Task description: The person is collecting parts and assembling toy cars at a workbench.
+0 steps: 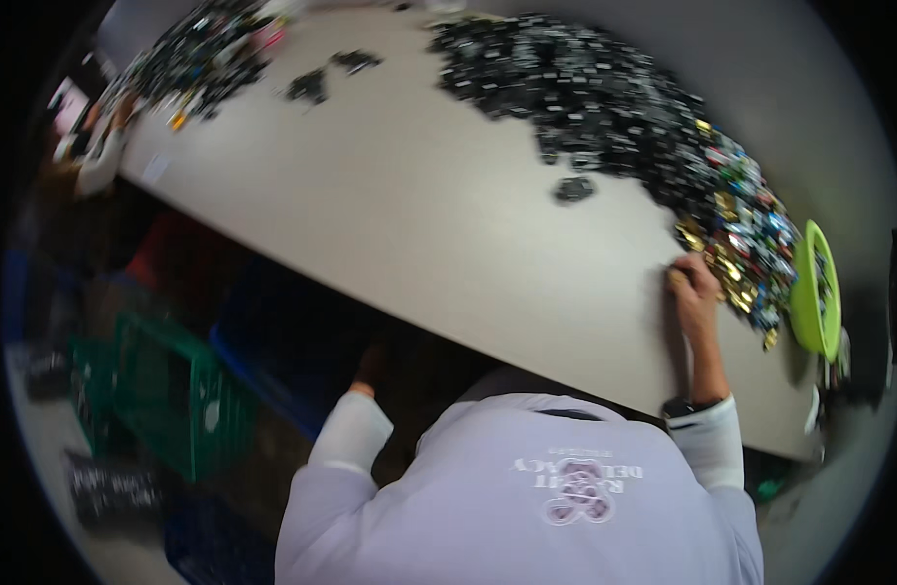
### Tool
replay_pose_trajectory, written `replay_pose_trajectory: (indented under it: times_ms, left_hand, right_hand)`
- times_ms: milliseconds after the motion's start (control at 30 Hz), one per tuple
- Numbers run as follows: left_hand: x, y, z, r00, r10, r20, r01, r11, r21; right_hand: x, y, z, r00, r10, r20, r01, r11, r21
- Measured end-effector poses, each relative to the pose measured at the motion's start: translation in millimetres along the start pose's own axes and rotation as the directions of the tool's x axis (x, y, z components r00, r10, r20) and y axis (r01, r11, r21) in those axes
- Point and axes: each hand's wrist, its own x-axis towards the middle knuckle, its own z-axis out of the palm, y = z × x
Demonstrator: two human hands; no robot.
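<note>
My right hand (697, 281) is over the right part of the table, its fingers curled closed. Whatever they may hold is hidden. Just beside it lies a heap of shiny gold and multicoloured small wrapped pieces (739, 244), too blurred to name more exactly. A larger heap of small black packets (585, 88) runs along the far edge. Below the table's front edge, in shadow, my left hand (372, 363) hangs near a blue crate (263, 375); its fingers are too dark to make out.
A lime-green basin (815, 292) stands tilted at the right end. Small black clumps (307, 86) and a single clump (573, 189) lie on the pale table (409, 195). Another person's arm (102, 161) reaches toward a mixed heap (200, 58) at far left. Green crates (171, 390) sit on the floor.
</note>
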Motion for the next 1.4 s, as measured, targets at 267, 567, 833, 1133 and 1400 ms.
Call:
replay_pose_trajectory:
  times_ms: [267, 567, 833, 1133, 1400]
  left_hand:
    - [51.1, 70.9, 2.9, 0.977, -0.087, 0.197, 0.116, 0.984, -0.139]
    - [1.3, 14.7, -112.3, 0.922, -0.342, -0.182, 0.273, 0.907, -0.320]
    - [6.2, 148.5, -387.2, 0.352, -0.704, -0.617, -0.020, 0.653, -0.757]
    - [190.3, 356.3, -370.6, 0.896, 0.026, -0.443, -0.206, 0.908, -0.365]
    - [205.5, 435.0, -336.9, 0.988, 0.147, 0.051, 0.011, 0.263, -0.965]
  right_hand:
    - [8.4, -7.0, 5.7, 0.989, 0.150, 0.007, -0.150, 0.980, 0.128]
    - [39.0, 21.4, -31.0, 0.963, -0.239, -0.122, 0.187, 0.925, -0.330]
    - [34.2, 11.3, -44.5, 0.979, -0.203, -0.024, 0.201, 0.977, -0.070]
    - [23.6, 13.8, -33.9, 0.976, -0.118, 0.185, 0.050, 0.941, 0.334]
    - [21.5, 3.6, -39.2, 0.877, 0.061, 0.477, -0.381, 0.692, 0.613]
